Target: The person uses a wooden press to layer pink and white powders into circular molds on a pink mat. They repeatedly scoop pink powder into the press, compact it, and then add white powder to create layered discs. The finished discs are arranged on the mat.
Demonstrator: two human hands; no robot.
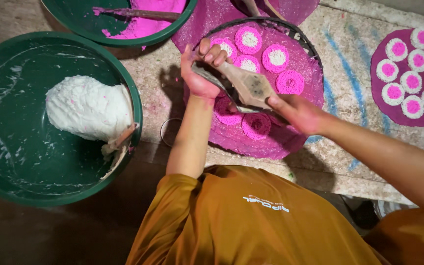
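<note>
My left hand (199,68) grips the narrow metal end of a wooden press tool (249,86). My right hand (295,112) holds the tool's other end from below right. The tool hangs just above a round tray lined with pink cloth (298,140). On that tray lie several pink noodle discs (289,82), some of them with white centres. Pink stains cover both hands.
A big green basin (6,162) at left holds a lump of white dough (87,108) and a wooden spatula (119,142). A second green basin (82,22) at top holds pink dough. At the right, a purple mat (393,110) carries several white-and-pink discs. A metal ring (165,132) lies by the tray.
</note>
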